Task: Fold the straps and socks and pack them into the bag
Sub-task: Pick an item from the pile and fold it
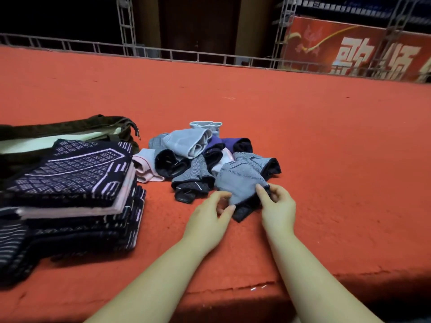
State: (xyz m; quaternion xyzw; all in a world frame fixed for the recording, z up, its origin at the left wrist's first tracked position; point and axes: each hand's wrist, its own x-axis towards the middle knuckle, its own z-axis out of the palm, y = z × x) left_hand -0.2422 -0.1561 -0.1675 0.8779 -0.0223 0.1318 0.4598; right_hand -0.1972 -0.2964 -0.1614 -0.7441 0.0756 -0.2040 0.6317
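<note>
A heap of folded socks (205, 157) in grey, light blue, pink, purple and black lies in the middle of the red carpet. Nearest me sits a grey striped sock (240, 183) with a dark cuff. My right hand (276, 206) pinches its near right corner. My left hand (210, 215) is at its near left edge, fingers curled, thumb and forefinger close to the fabric. A stack of folded dark patterned straps (77, 194) stands at the left. Behind the stack lies an open dark bag (70, 129) with a pale lining.
The red carpeted platform (303, 136) stretches far ahead and to the right. Its front edge (256, 287) drops off near my forearms. A metal railing (186, 54) and a red banner (373, 54) stand at the back.
</note>
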